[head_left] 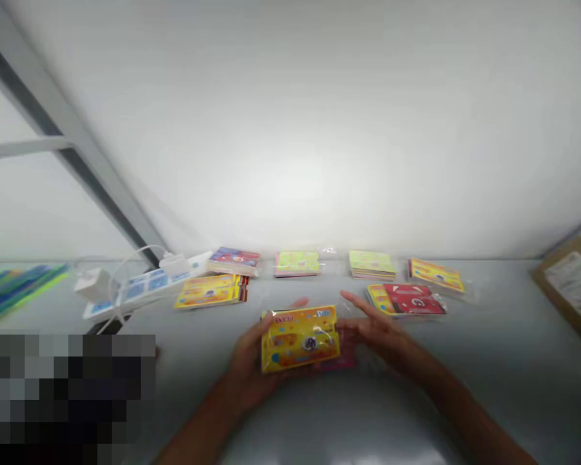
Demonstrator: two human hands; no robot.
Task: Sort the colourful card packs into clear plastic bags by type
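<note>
My left hand (252, 361) is closed around the left side of a yellow card pack (300, 339), which has a clear glossy wrapper and a small dark picture on it. My right hand (380, 329) is at the pack's right side, fingers apart and pointing left, beside the loose end of the clear wrapper. Under the pack's lower right corner shows something pink (339, 358). Just behind my right hand lies a red and yellow card pack (411, 299).
Along the wall lie a blue and red stack (233, 258), two pale yellow stacks (297, 263) and another yellow pack (436, 274). More yellow cards (210, 290) lie left, beside a white power strip (150, 284). A cardboard box (574, 284) stands far right.
</note>
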